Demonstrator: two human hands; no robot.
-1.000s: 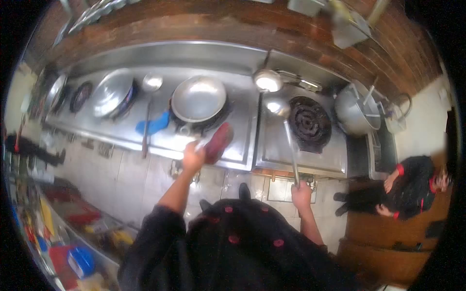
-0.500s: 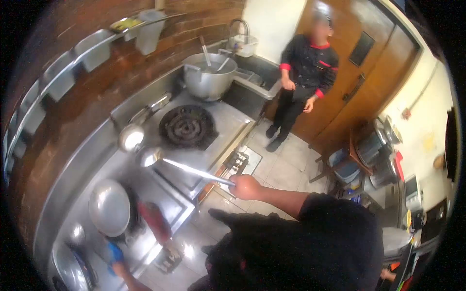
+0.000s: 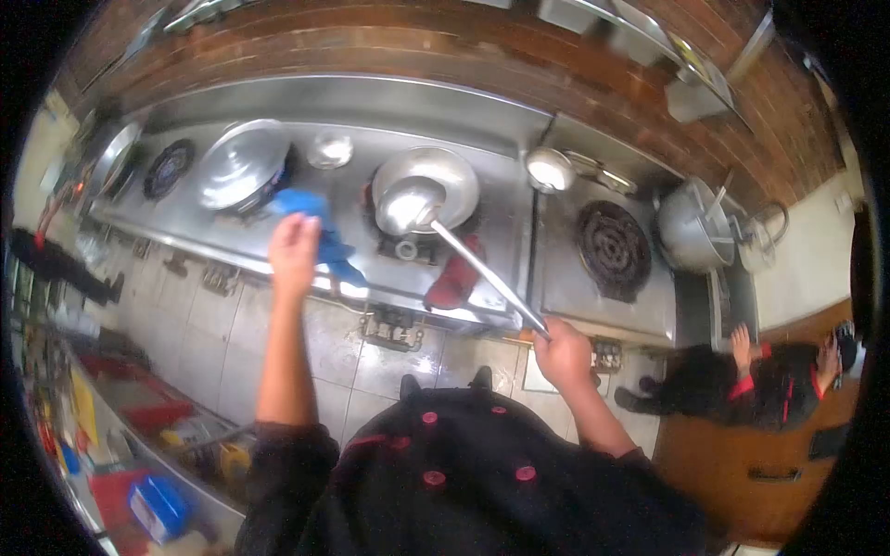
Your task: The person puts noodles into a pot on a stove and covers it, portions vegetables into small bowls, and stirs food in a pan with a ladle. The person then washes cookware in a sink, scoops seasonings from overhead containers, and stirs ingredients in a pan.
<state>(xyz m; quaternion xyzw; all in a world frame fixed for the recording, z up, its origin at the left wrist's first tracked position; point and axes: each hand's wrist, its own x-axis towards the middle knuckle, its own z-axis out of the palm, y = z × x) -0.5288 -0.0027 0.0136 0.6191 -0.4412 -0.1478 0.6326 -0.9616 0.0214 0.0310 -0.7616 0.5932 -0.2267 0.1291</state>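
My right hand (image 3: 564,357) is closed around the end of a long-handled ladle (image 3: 482,269). The ladle's round metal bowl hangs over the wok (image 3: 454,171) on the middle burner. My left hand (image 3: 295,250) grips a blue cloth (image 3: 320,232), slightly blurred, at the stove's front edge. A red cloth (image 3: 454,278) lies at the near side of the wok, apparently over its handle, which I cannot see. Left of the wok, a domed metal lid or pan (image 3: 245,162) and a small metal bowl (image 3: 330,149) sit on the stove.
A bare burner (image 3: 614,248) and a large pot (image 3: 693,222) with utensils are to the right. A person in a dark jacket (image 3: 779,380) stands by the brown door. Behind me at left is a counter with a blue container (image 3: 159,508). Containers hang on the wall rail.
My view has swung from the door side to face the stove squarely. The ladle has come over the wok. Both hands still hold the ladle and the blue cloth.
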